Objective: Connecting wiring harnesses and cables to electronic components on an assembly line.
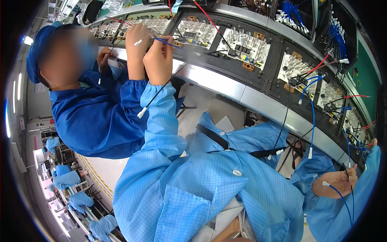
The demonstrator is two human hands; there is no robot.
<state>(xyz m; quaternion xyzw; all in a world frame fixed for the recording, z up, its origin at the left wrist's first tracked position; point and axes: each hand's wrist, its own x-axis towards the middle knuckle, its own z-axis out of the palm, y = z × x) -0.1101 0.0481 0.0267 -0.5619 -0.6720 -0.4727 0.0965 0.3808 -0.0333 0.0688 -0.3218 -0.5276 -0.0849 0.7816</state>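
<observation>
My left hand [158, 62] is raised above the bench's front edge at the upper left. Its fingertips are pinched on a thin blue wire [173, 45]. Across my left sleeve hangs a black wire with a white connector [142, 112]. Close beside it, a co-worker's hand [136, 44] in a dark blue sleeve is raised, with a white connector [138, 42] in front of it. Far to the right, below the bench edge, my right hand [335, 184] is closed on a black wire [353, 201]. A blue wire with a white connector [325, 184] lies across that hand.
Circuit boards [244, 48] with clear tubes and small displays sit in black fixtures along the bench. The metal bench edge [225, 86] slopes down to the right. Bins of blue wires [292, 18] stand behind. Another co-worker's light blue sleeve [365, 177] reaches in at far right.
</observation>
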